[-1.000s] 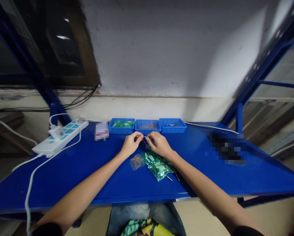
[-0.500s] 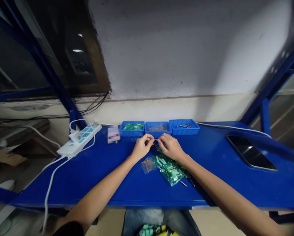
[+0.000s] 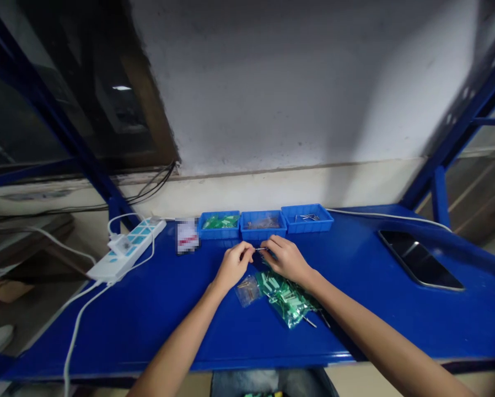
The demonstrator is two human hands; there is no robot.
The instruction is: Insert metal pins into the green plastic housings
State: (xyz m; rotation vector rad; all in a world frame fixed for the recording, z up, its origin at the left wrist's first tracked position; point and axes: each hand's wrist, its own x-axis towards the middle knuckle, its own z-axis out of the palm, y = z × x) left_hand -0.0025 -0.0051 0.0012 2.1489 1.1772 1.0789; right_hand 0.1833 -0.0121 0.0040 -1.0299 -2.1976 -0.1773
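My left hand [image 3: 233, 265] and my right hand [image 3: 286, 257] meet over the blue table [image 3: 156, 309], fingertips pinched together. Between them sits a tiny thin metal part [image 3: 259, 249], held by both hands. Just below the hands lies a clear bag of green components [image 3: 286, 295], and beside it a small clear bag of brownish pins [image 3: 247, 290]. Behind the hands stand three small blue trays: the left tray [image 3: 219, 225] with green pieces, the middle tray [image 3: 263, 224] with dark bits, the right tray [image 3: 307, 218] with metal pins.
A white power strip [image 3: 125, 250] with a plugged charger and white cables lies at the left. A small blurred card [image 3: 187, 236] stands left of the trays. A dark phone [image 3: 420, 259] lies at the right. Blue rack posts rise on both sides; a white wall is behind.
The view has shifted, so the table sits lower in the picture. Both hands stay pinched together on the small part, with hardly any movement over the bags.
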